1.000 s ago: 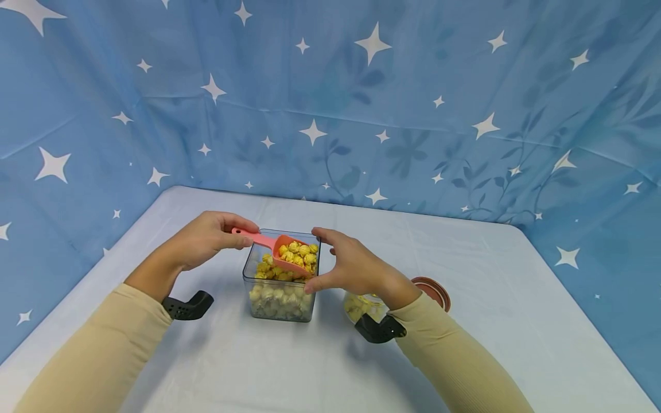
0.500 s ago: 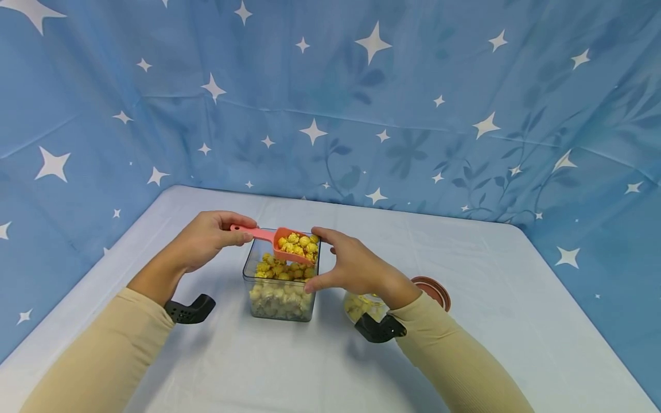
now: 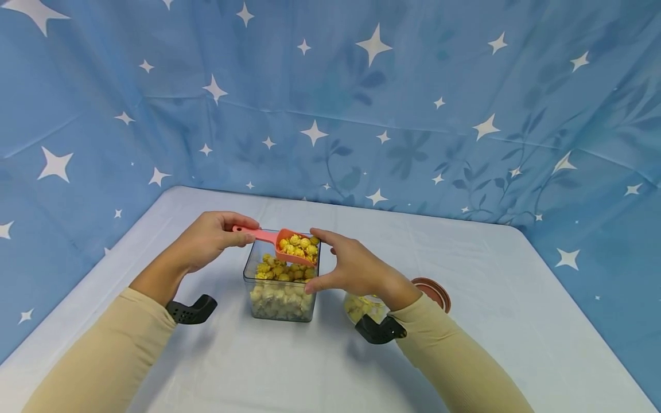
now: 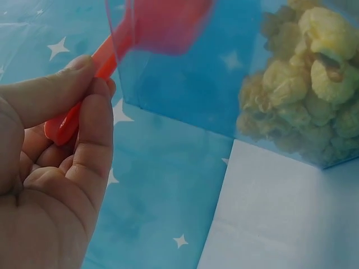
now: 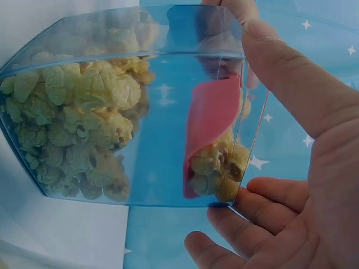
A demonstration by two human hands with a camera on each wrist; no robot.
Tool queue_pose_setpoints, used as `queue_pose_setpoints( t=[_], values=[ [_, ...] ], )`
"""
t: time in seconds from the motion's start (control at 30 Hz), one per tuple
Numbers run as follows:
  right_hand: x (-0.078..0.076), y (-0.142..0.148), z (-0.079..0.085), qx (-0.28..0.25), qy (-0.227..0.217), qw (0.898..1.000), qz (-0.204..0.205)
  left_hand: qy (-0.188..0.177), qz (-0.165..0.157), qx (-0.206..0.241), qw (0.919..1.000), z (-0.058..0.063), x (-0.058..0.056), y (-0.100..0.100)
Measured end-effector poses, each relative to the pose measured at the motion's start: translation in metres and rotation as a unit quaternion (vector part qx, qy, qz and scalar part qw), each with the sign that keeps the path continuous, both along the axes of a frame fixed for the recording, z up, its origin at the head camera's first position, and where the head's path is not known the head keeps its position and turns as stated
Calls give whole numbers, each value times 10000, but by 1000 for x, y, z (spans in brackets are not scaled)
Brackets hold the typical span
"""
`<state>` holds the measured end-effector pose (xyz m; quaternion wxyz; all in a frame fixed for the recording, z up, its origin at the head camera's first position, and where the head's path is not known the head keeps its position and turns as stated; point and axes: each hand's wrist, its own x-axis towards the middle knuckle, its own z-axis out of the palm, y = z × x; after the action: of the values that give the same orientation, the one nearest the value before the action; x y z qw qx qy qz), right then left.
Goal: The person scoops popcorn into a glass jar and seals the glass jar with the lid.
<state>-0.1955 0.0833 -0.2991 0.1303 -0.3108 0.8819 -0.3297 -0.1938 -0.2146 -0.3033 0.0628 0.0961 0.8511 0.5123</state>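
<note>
A clear bluish rectangular container [image 3: 281, 301] stands on the table, partly filled with yellow popcorn [image 4: 303, 89]. My left hand [image 3: 209, 238] pinches the handle of a coral-pink scoop [image 3: 265, 236] between thumb and fingers, left of the container. The bowl of the scoop, heaped with popcorn, lies at the container's opening near its right rim; in the right wrist view the scoop's bowl [image 5: 212, 120] shows through the wall. My right hand [image 3: 348, 267] holds the container's right side, thumb at the front corner and a finger at the back corner.
Behind my right wrist, partly hidden, is a clear round vessel [image 3: 356, 310] with popcorn. A reddish-brown round lid [image 3: 431, 289] lies farther right. White cloth covers the table [image 3: 227, 361], and a blue star-patterned curtain [image 3: 330, 103] hangs behind it.
My left hand has raised the bowl of the popcorn-filled scoop slightly and made it more level. The right hand and the container have stayed in place.
</note>
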Motion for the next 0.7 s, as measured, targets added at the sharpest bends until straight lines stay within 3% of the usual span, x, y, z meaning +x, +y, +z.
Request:
queue_pose_setpoints(
  t=[0.37, 0.7],
  values=[
    [0, 1, 0, -51, 30, 10000, 16, 68, 123, -18, 9999, 0, 5, -9],
    [0, 0, 1, -55, -92, 9999, -6, 14, 57, 65, 10000, 0, 3, -1]
  ],
)
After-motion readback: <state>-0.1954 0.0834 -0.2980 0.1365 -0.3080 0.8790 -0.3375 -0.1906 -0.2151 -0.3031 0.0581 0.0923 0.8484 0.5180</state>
